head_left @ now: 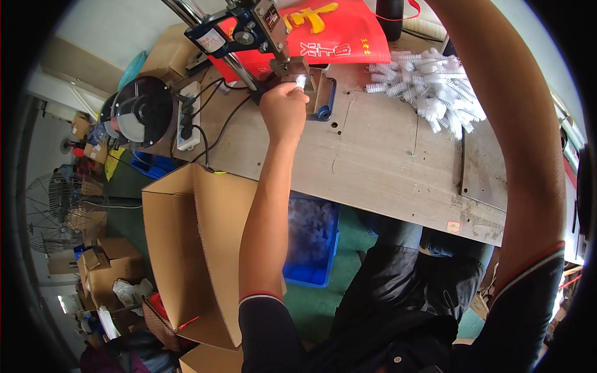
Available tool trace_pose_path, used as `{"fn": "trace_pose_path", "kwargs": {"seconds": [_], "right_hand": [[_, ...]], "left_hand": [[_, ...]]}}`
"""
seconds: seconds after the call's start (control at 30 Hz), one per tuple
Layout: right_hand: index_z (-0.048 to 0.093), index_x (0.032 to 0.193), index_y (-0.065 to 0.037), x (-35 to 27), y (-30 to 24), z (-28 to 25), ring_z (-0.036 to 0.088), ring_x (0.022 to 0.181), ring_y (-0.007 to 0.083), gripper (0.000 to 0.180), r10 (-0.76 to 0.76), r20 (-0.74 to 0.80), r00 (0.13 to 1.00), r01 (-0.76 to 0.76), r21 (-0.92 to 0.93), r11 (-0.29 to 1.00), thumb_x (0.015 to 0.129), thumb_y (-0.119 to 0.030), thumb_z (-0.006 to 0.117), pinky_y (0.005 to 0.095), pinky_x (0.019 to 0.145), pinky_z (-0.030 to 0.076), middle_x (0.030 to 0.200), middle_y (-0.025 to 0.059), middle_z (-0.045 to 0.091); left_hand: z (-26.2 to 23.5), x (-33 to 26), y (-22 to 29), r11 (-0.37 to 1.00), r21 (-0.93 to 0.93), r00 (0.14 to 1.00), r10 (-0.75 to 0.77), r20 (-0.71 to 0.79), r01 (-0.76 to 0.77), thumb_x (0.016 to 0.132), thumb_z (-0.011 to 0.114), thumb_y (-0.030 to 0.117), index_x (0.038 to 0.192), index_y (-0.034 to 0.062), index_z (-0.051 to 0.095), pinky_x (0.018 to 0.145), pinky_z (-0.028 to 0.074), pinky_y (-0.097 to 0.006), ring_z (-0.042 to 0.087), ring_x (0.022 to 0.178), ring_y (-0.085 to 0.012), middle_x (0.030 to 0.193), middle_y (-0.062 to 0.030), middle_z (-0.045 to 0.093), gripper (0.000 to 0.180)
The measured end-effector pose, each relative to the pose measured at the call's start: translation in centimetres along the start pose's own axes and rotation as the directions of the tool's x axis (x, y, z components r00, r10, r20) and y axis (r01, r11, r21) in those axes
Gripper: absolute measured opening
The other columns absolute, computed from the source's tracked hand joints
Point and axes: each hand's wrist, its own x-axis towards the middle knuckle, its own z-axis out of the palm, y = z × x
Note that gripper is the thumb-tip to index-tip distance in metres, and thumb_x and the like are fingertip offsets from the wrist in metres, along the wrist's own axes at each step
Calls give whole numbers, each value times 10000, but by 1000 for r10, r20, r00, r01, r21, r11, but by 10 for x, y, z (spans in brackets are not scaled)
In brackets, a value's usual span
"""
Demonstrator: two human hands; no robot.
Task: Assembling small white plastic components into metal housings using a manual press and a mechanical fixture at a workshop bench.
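My left hand (pixel 284 107) reaches to the foot of a bench press (pixel 245 37). Its fingers are closed, thumb and forefinger together, beneath the press's ram and beside a metal fixture (pixel 320 93). A small whitish, shiny bit (pixel 300 81) shows at the fingertips, but what the hand grips is too small to make out. My right forearm (pixel 497 81) rises along the right side and leaves the picture at the top, so the right hand is out of sight. On the right of the bench lies a heap of white, ribbed, coil-like pieces (pixel 429 87).
A red printed bag (pixel 348 31) lies behind the press on the wooden bench (pixel 373 149). Left of it are a power strip (pixel 188 118) with cables and a black round reel (pixel 146 112). Below stand an open cardboard box (pixel 168 236) and a blue bin (pixel 326 261) of whitish pieces.
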Motion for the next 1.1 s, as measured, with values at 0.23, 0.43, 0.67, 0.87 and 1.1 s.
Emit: {"fn": "trace_pose_path", "kwargs": {"seconds": [0.23,0.43,0.67,0.87,1.1], "right_hand": [[645,959,120,-77,43,-44,725,749,252,345,194,-59,979,-199,-109,974,950,-218,576,356,610,607,854,195,707],[657,953,58,-130,95,-42,685,727,323,323,28,20,999,-13,-517,856,1021,-241,556,422,710,576,841,197,692],[666,922,7,-174,120,-9,666,833,479,463,260,50,964,-210,-456,865,1089,-359,437,549,758,497,805,270,665],[651,939,17,-187,120,6,655,850,516,506,343,-69,937,-342,-392,854,1100,-383,387,556,755,514,848,332,655],[677,903,-66,-214,176,53,691,806,448,469,270,-264,926,-359,-392,847,1061,-453,465,532,764,560,820,235,707]], "left_hand": [[3,4,-6,1000,-2,999,23,24,-23,954,687,56,1039,-65,748,503,371,-242,491,572,-43,802,-58,723,160],[1,2,5,994,-46,994,-99,37,101,934,672,71,1075,-78,736,538,410,-264,542,599,-74,811,-88,740,214],[-2,1,14,977,-92,981,-190,34,192,966,664,50,1107,-73,709,396,269,-228,437,485,-27,821,-103,720,193],[-3,-2,24,952,-131,960,-270,67,277,966,665,49,1105,-67,698,365,241,-216,414,473,-13,840,-113,718,184],[-1,-2,22,930,-200,948,-280,152,307,976,664,72,1106,-59,697,368,243,-208,416,470,-16,861,-99,723,187]]}}
